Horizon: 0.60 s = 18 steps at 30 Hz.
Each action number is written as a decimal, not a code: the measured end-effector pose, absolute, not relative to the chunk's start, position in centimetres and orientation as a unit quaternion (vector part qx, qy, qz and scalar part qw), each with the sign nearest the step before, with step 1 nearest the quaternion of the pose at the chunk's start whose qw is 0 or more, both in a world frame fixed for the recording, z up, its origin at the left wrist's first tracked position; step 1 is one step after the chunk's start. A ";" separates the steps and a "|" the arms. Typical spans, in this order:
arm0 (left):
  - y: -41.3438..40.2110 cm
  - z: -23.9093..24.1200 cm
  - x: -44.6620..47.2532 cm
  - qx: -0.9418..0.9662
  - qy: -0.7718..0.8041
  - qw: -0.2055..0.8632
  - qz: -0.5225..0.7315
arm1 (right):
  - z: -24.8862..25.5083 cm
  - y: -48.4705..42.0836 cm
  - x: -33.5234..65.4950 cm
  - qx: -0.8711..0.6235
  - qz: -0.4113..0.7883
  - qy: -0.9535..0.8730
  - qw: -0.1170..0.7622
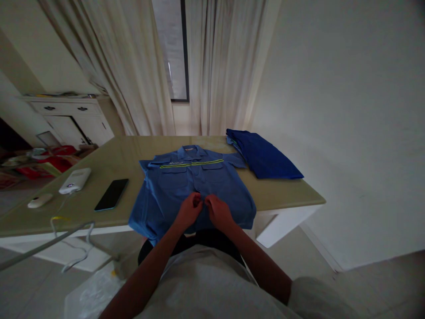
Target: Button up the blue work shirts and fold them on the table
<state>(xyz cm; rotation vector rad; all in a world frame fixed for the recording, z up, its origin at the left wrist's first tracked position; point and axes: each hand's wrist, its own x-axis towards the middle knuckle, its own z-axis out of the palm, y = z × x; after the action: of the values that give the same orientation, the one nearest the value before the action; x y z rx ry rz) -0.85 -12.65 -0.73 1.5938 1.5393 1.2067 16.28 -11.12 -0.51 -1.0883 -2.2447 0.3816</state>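
Note:
A blue short-sleeved work shirt (175, 178) lies front side up on the table, its collar at the far end and its lower part hanging over the near edge. Yellow-green stripes cross its chest above two flap pockets. My left hand (191, 208) pinches the shirt's front placket below the chest. Close beside it, my right hand (217, 210) is closed on the other side of the placket, fingertips almost meeting the left ones. Any button between the fingers is too small to make out.
Dark blue folded cloth (268, 155) lies at the table's right, touching the shirt's sleeve. A black phone (112, 195), a white device (75, 180) with a cable and a small white rounded object (40, 200) sit left on the table (133, 146). A wall stands right.

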 end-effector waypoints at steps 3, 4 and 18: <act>-13.3 -0.2 -0.8 0.630 0.588 0.264 0.433 | -0.5 -10.6 16.3 -0.394 0.199 -0.836 0.327; -13.5 0.0 -0.8 0.641 0.586 0.254 0.426 | -0.4 -10.4 16.3 -0.385 0.209 -0.835 0.332; -14.3 1.6 -0.7 0.757 0.606 0.041 0.240 | 0.1 -9.4 16.6 -0.298 0.265 -0.849 0.347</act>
<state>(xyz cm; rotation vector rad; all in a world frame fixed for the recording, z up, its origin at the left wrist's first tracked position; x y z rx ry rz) -0.74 -14.30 1.63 2.3190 1.8555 0.7351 16.63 -9.37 0.12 -0.7719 -2.2025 0.6871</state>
